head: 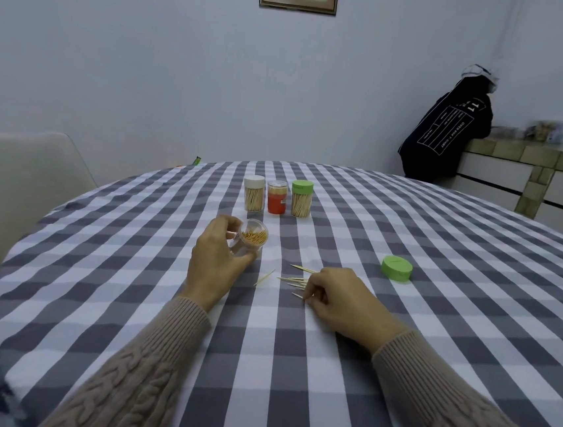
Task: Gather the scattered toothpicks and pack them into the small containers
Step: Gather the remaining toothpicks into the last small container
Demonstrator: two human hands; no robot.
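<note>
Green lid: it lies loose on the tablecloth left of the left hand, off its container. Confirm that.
Not quite. The head view shows the green lid lying loose on the tablecloth to the right of the right hand, not left of the left hand. It is off its container.

Tablecloth (409, 225) is showing matt woven checked cloth. Open jar (248, 241) is appearing clear glossy plastic; toothpicks (296, 280) pale wood. Loose lid (396, 268) is looking smooth matt plastic. Sleeves (461, 402) are ribbed knit.
</note>
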